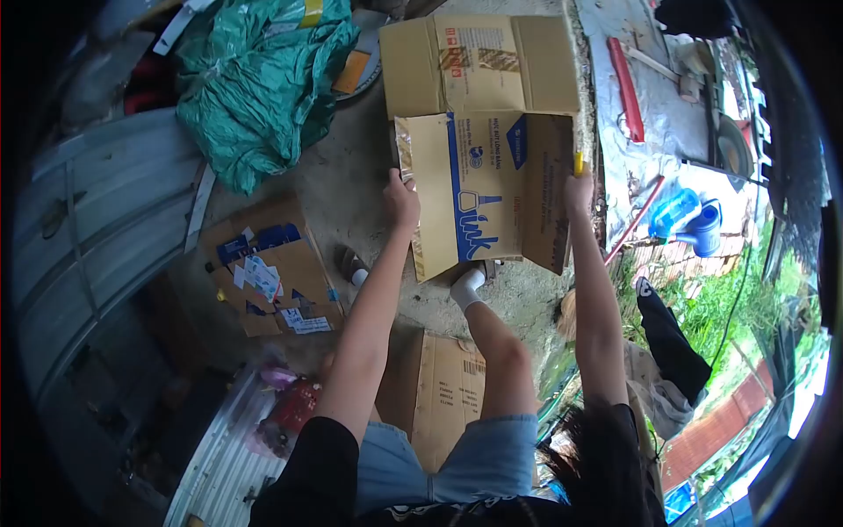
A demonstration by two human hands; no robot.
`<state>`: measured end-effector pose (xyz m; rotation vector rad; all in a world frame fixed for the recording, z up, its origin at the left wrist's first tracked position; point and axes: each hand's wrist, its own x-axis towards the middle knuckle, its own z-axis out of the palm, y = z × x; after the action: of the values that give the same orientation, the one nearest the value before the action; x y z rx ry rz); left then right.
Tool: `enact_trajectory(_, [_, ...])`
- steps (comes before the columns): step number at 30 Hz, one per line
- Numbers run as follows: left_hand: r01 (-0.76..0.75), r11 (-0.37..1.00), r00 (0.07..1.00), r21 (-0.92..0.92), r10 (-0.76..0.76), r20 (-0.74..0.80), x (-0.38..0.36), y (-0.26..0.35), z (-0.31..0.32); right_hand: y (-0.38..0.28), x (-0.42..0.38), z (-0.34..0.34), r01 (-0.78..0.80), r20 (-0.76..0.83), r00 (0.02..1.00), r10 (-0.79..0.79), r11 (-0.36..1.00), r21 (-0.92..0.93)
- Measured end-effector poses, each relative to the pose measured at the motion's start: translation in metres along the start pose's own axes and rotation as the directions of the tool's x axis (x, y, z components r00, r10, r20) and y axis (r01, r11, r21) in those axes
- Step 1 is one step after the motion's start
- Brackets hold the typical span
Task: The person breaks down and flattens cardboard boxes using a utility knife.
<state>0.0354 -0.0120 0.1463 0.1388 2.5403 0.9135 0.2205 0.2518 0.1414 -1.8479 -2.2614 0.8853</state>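
A flattened-out cardboard box (430, 189) with blue print is spread in front of me, its panels partly folded. My left hand (404, 200) is closed on the taped left edge of its nearer panel. On the opposite side, my right hand (579, 195) is closed at the edge of the right flap. A slim yellow object (579, 162), perhaps a cutter handle, sticks up from my right hand; the rest of it is hidden. Whether those fingers also pinch the cardboard cannot be made out.
Flattened cardboard with paper scraps (272, 281) lies to the left, below a green plastic sack (263, 88). Another cardboard box (448, 386) is by my legs. At right are a red bar (625, 88), a blue watering can (702, 230) and grass.
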Motion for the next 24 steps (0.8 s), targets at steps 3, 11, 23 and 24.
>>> enact_trajectory(3, [-0.055,0.998,0.996,-0.008,0.054,-0.077,-0.015,0.039,-0.030,-0.028,-0.015,-0.035,-0.055,-0.009,0.998,0.054,0.997,-0.050])
enact_trajectory(11, [-0.310,0.948,0.909,-0.070,0.274,-0.315,-0.074,0.158,-0.233,-0.067,-0.162,-0.186,-0.026,-0.025,0.997,0.079,0.576,0.817])
enact_trajectory(23, [-0.487,0.517,0.707,-0.703,0.707,0.030,-0.051,0.364,-0.457,-0.179,-0.367,-0.366,0.179,-0.187,0.968,0.168,0.059,0.982])
enact_trajectory(24, [-0.365,0.478,0.681,-0.799,0.722,0.121,-0.044,0.391,-0.463,-0.192,-0.366,-0.372,0.227,-0.226,0.958,0.176,0.019,0.974])
